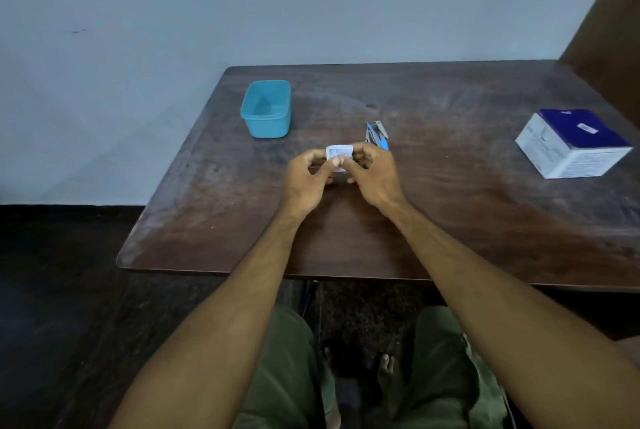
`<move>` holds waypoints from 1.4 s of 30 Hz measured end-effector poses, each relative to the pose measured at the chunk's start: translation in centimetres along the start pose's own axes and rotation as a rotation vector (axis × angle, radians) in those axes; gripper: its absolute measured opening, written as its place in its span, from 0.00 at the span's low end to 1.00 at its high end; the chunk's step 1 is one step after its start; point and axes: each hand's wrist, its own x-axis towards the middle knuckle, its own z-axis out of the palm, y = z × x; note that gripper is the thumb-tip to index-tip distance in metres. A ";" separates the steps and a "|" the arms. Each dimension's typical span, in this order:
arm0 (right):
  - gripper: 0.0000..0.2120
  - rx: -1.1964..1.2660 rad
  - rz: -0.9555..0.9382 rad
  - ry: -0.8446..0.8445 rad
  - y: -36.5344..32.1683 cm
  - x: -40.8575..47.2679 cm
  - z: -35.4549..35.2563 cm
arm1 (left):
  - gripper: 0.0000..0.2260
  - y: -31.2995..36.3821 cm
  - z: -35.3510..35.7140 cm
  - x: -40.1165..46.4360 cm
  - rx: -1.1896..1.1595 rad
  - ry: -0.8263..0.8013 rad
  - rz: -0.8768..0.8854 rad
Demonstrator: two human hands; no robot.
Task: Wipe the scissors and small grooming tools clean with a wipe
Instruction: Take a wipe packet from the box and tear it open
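Far left on the dark wooden table [450, 221]: an open teal plastic tub [266, 109]. Far right: a blue-and-white cardboard box [573, 143]. Behind, a pale wall [277, 3].

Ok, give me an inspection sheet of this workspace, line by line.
Surface: dark wooden table, worn sheen.
Job's things: small white wipe sachet held above the table; scissors and grooming tools lying just behind the hands.
Clutter: teal tub far left; blue and white box far right.
Grippers: left hand and right hand both pinch the sachet.
Cables: nothing seen.
Surroundings: pale wall, dark floor.
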 end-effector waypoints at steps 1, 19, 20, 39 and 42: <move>0.04 0.003 0.002 -0.003 0.2 0.3 0.0 | 0.06 -0.2 0.1 0.4 0.002 0.003 0.005; 0.04 0.247 0.020 0.125 2.0 0.6 -0.6 | 0.05 -2.0 -0.1 1.6 -0.106 0.114 0.020; 0.03 0.241 0.013 0.110 2.1 0.6 -0.7 | 0.05 -2.0 -0.1 1.6 -0.088 0.109 0.021; 0.02 0.090 -0.060 0.086 1.8 0.2 -0.5 | 0.06 -2.2 0.4 1.6 0.056 0.154 0.069; 0.03 0.071 -0.065 0.066 1.8 0.1 -0.5 | 0.04 -2.1 0.4 1.6 0.064 0.159 0.079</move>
